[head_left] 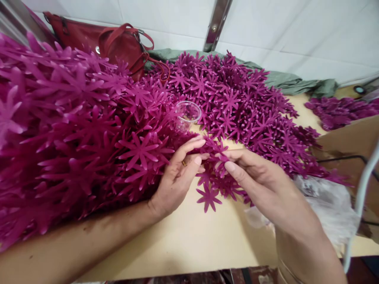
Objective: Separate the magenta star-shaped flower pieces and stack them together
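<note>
My left hand [177, 175] and my right hand [257, 177] meet over the tan table [189, 240], fingers pinched together on a magenta plastic flower piece [217, 157] held between them. Several loose flower pieces [209, 197] lie just below my fingers. A big heap of the same magenta flowers [68, 134] rises at the left, against my left forearm. A second heap [237, 102] spreads behind my hands. A small clear plastic cup [188, 114] lies among the flowers behind my left hand.
A dark red handbag [118, 43] rests against the white tiled wall, with green cloth [290, 83] beside it. A clear plastic bag [325, 205] and a cardboard box [349, 142] lie at the right. More flowers [340, 110] sit far right.
</note>
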### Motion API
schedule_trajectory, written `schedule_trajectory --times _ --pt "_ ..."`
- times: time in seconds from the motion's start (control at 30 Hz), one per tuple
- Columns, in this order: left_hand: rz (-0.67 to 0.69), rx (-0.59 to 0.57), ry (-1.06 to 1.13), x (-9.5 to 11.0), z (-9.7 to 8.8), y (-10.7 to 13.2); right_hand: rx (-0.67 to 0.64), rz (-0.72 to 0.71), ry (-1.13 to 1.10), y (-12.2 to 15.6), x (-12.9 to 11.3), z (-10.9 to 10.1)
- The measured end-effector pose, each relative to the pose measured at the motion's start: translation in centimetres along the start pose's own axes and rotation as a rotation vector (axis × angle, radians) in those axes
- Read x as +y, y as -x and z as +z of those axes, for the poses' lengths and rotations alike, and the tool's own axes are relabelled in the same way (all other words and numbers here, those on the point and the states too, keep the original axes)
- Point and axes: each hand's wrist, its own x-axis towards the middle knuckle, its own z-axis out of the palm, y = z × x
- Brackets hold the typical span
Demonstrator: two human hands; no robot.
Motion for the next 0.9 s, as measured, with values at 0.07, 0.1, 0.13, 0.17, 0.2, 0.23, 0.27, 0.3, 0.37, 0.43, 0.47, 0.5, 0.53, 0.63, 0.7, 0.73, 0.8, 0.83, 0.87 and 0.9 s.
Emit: schedule_trajectory --times 0.07,0.1,0.13,0.17,0.2,0.23,0.27,0.3,0.37,0.43,0.47,0.5,0.53,0.63,0.7,0.73,0.8,0.83,0.87,0.9 --pt "-0.001 -0.013 -0.013 0.0 0.0 -0.1 -0.105 0.085 -0.158 -0.9 0.4 0.4" --pt "-0.003 -0.001 -0.018 -0.1 0.0 -0.2 -0.142 0.133 -0.220 -1.2 0.8 0.8" --pt "-0.010 0.016 -0.020 -0.3 0.0 -0.3 -0.163 0.177 -0.272 -1.4 1.1 1.1" --pt "-0.019 0.031 -0.019 -0.4 0.0 -0.4 -0.170 0.215 -0.308 -1.4 1.5 1.5" --pt "-0.032 0.044 -0.013 -0.5 0.0 -0.5 -0.158 0.239 -0.328 -1.4 1.8 1.7" --pt "-0.047 0.056 -0.005 -0.7 0.0 -0.6 -0.128 0.247 -0.331 -1.3 2.1 1.9" --pt "-0.063 0.063 0.001 -0.7 0.0 -0.6 -0.086 0.239 -0.315 -1.2 2.3 2.0" --pt "-0.074 0.074 0.003 -0.8 0.0 -0.7 -0.045 0.219 -0.279 -1.1 2.5 2.0" --pt "-0.076 0.113 -0.014 -0.8 0.0 -0.7 0.010 0.159 -0.190 -1.1 2.6 2.0" --pt "-0.072 0.127 -0.036 -0.8 0.0 -0.7 0.052 0.093 -0.143 -1.2 2.8 2.1" --pt "-0.072 0.119 -0.037 -0.8 0.0 -0.7 0.075 0.066 -0.140 -1.3 2.8 2.2" --pt "-0.076 0.103 -0.029 -0.8 0.0 -0.7 0.102 0.047 -0.146 -1.4 2.8 2.3" --pt "-0.081 0.080 -0.017 -0.8 0.0 -0.7 0.124 0.041 -0.154 -1.4 2.8 2.5" --pt "-0.079 0.034 0.007 -0.8 0.1 -0.7 0.127 0.056 -0.121 -1.3 2.2 2.6" --pt "-0.066 0.033 -0.001 -0.9 0.1 -0.6 0.107 0.036 -0.012 -1.3 1.6 2.6" --pt "-0.069 0.041 -0.003 -0.9 0.0 -0.6 0.104 0.008 0.064 -1.3 1.3 2.5" --pt "-0.097 0.066 0.002 -1.0 0.0 -0.6 0.105 -0.060 0.202 -1.7 0.9 2.5" --pt "-0.116 0.083 0.011 -1.0 0.0 -0.6 0.104 -0.093 0.252 -2.0 0.7 2.4" --pt "-0.137 0.102 0.023 -1.0 0.1 -0.6 0.101 -0.123 0.287 -2.4 0.6 2.4" --pt "-0.155 0.118 0.043 -0.9 0.1 -0.6 0.097 -0.148 0.308 -2.9 0.4 2.4"
